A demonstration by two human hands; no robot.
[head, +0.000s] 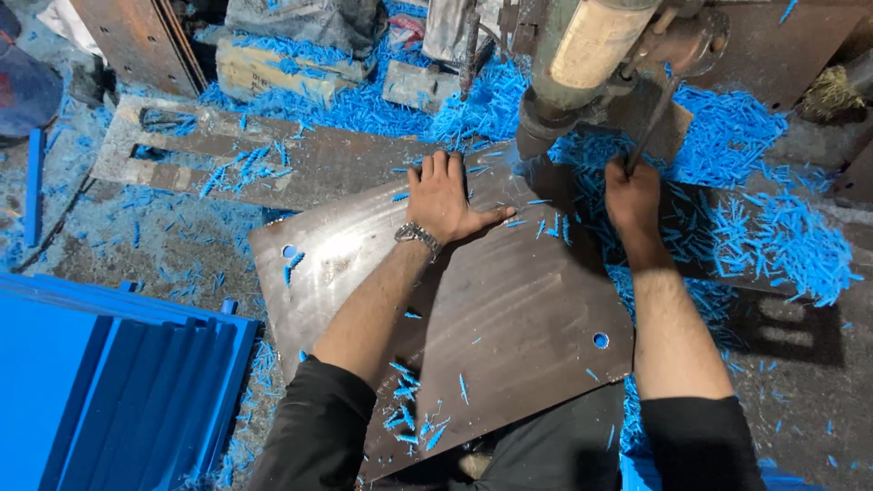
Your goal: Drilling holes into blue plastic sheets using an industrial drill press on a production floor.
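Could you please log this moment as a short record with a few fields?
Left hand: flat, palm down on the metal plate
Right hand: closed around the machine lever
Wrist: watch on the left
Plate: brown, round holes near its corners
Around: blue shavings, stacked blue sheets at the left

The press (591,55) is running off the top edge, so its upper body is not showing. Its base is hiding where the plate (491,300) is meeting the tool. The right hand (634,194) is covering the lower end of the lever (653,123), and its fingers are not showing. The blue panels (100,391) are being cut by the left and bottom edges. Both sleeves are running out at the bottom. The plate's near corner is lying hidden behind the left sleeve (318,427).
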